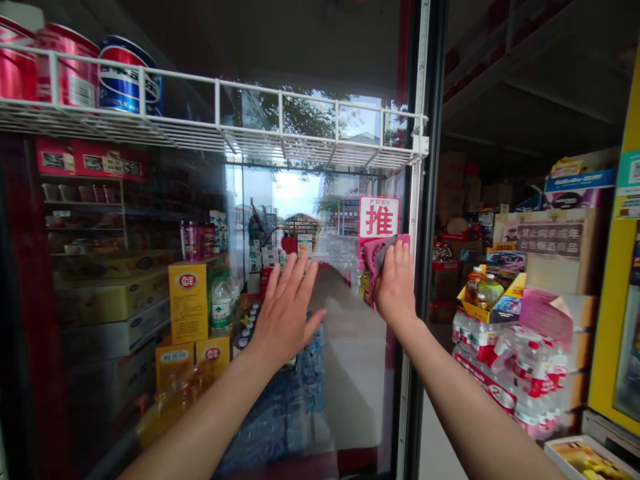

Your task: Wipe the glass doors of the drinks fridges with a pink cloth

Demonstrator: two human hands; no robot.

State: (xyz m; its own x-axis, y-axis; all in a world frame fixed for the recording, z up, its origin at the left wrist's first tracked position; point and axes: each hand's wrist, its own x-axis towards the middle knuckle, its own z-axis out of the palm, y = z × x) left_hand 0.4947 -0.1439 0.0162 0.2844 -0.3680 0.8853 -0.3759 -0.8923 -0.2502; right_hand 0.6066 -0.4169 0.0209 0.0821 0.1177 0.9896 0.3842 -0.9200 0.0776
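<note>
In front of me is a glass door with reflections across it. My left hand is raised at the middle of the glass, fingers spread and holding nothing; whether the palm touches the pane I cannot tell. Near the door's right edge, my right hand presses a pink and grey cloth against the glass. The cloth sits just below a red and white push sticker and covers part of what is under it.
A white wire rack crosses the door's upper part, with a blue can and red cans at its left. Right of the dark door frame stand packs of bottled water, cardboard boxes and a yellow cabinet frame.
</note>
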